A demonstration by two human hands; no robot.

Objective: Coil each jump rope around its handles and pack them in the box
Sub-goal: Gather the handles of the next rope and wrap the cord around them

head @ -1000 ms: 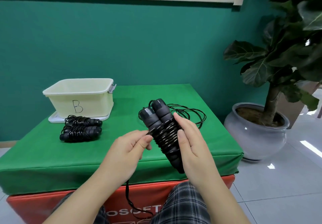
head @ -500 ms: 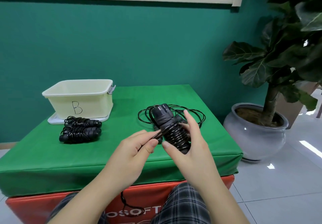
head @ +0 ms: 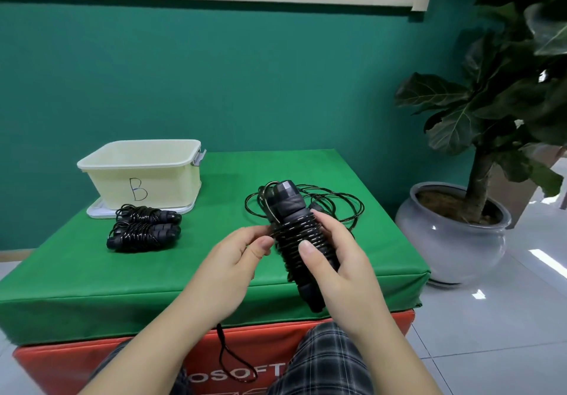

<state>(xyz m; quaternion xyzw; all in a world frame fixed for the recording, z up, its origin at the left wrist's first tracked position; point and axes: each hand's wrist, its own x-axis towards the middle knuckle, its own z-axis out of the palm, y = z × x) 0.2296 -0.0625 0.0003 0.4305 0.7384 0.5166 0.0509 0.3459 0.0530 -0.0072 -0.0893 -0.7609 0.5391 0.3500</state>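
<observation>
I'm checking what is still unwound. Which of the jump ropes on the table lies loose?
The loose jump rope behind the hands, right of the box. Its cord spreads in open loops, while the two coiled bundles before the box are wound tight.

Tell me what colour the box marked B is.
Pale cream-yellow box, with the B handwritten dark; it shows in the head view.

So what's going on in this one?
A person is coiling a jump rope around its handles: the right hand grips the bundle while the left hand pinches the cord. Two coiled ropes lie on the green mat before the box, and another loose rope waits behind.
</observation>
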